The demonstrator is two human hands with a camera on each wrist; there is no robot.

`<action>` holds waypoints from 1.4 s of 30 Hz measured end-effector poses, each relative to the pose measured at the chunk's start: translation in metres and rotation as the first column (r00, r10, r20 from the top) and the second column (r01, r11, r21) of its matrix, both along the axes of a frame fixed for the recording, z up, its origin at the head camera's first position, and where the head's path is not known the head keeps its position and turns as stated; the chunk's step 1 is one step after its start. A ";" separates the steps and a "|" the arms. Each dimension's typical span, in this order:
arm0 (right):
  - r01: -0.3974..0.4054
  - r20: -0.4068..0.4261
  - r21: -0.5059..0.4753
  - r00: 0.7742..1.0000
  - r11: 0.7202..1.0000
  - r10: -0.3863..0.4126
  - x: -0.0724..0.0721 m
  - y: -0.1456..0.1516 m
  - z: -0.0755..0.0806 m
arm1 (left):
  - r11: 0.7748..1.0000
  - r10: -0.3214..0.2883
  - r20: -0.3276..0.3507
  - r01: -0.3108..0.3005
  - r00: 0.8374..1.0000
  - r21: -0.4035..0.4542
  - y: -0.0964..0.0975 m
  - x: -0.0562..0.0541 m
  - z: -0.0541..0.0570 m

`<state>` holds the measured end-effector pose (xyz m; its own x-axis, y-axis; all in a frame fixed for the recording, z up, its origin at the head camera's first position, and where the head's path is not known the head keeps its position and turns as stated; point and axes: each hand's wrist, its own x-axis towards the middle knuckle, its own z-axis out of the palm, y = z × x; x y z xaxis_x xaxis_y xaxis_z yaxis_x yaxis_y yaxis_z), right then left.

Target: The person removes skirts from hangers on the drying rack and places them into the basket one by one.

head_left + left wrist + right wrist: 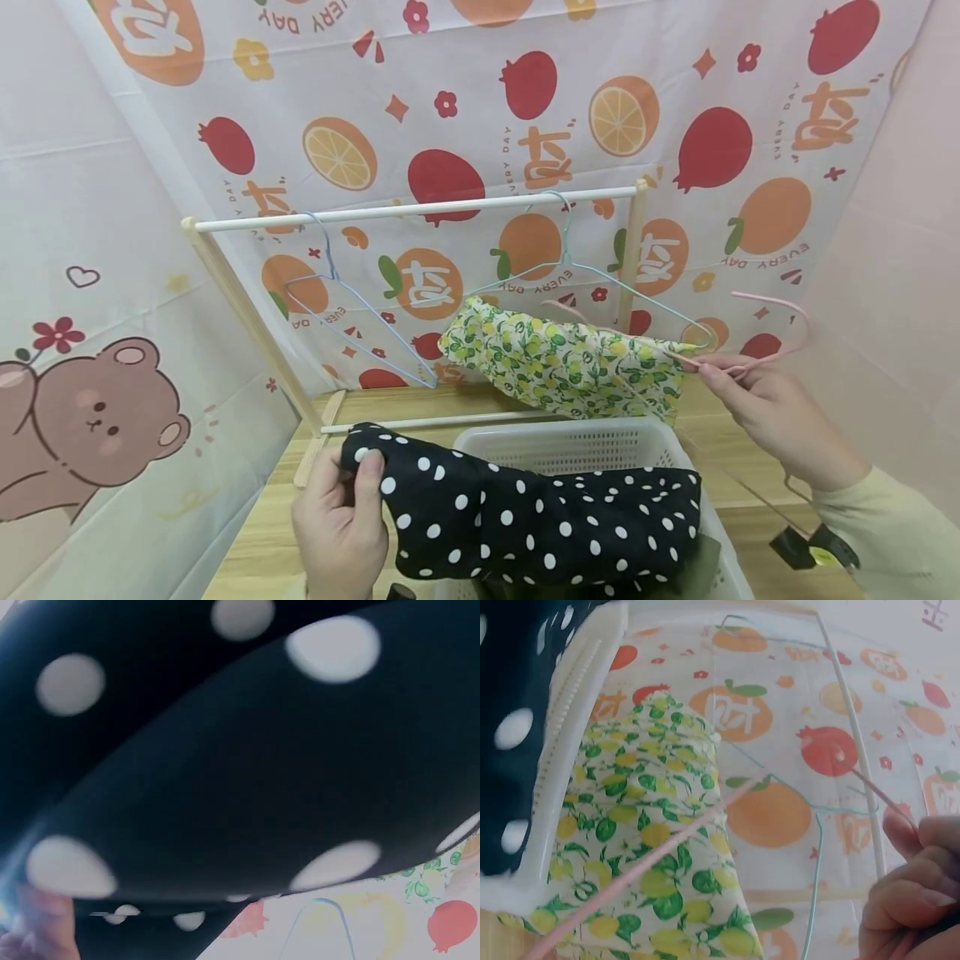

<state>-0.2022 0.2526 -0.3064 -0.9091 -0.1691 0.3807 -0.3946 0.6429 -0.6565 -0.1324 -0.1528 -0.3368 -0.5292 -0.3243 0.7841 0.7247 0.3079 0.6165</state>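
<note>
At the lower left of the head view, my left hand [341,521] pinches one end of a black garment with white polka dots [517,529], thumb in front. The garment spreads rightward over a white basket; its cloth fills most of the left wrist view. To the right, my right hand [780,417] holds a pink clothes hanger [804,321] near the base of its hook. One pink arm [656,859] crosses the right wrist view. Behind it, a lemon-print garment [555,358] hangs from a light teal hanger [567,237].
A rack with a white rail [420,211] and wooden posts stands at the back. An unladen blue hanger [330,267] hangs at its left. The white basket [570,437] sits on the wooden table [255,533], with olive cloth [701,567] inside. Fruit-print fabric covers the back.
</note>
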 end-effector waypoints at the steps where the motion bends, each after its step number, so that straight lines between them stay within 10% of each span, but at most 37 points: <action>1: -0.026 0.014 -0.004 1.000 1.000 0.026 0.001 -0.002 -0.001 | 0.999 0.028 0.033 -0.026 0.999 -0.043 0.000 0.000 -0.001; 6: -0.110 -0.011 0.020 0.994 0.994 0.110 0.004 -0.008 -0.005 | 0.963 0.032 0.141 0.007 0.990 -0.269 0.003 -0.006 -0.002; 10: -0.120 -0.045 0.036 0.992 0.992 0.122 0.007 -0.010 -0.007 | 0.880 -0.018 0.230 0.124 0.973 -0.458 0.006 -0.015 -0.004; 17: -0.126 -0.039 0.005 0.991 0.992 0.126 0.009 -0.010 -0.009 | 0.717 -0.007 0.478 0.337 0.878 -0.610 0.018 -0.040 -0.016; 24: -0.126 0.059 0.028 0.990 0.992 0.124 0.013 -0.008 -0.011 | 0.444 0.084 0.553 0.466 0.829 -0.765 0.028 -0.075 -0.036; 29: -0.261 0.107 -0.034 0.959 0.965 0.264 0.014 -0.012 -0.017 | 0.254 0.140 0.548 0.505 0.824 -0.825 0.031 -0.089 -0.051; 32: -0.344 0.078 -0.026 0.935 0.938 0.345 0.013 -0.015 -0.020 | 0.244 0.130 0.568 0.529 0.812 -0.813 0.029 -0.091 -0.052; 42: -0.530 0.104 0.051 0.846 0.846 0.524 0.006 -0.023 -0.027 | 0.372 0.154 0.520 0.439 0.840 -0.818 0.006 -0.094 -0.037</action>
<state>-0.1959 0.2300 -0.3337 -0.7022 -0.6565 0.2754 -0.6346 0.4018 -0.6602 -0.2264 -0.1473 -0.3735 -0.8375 0.5153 0.1817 0.5464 0.7907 0.2760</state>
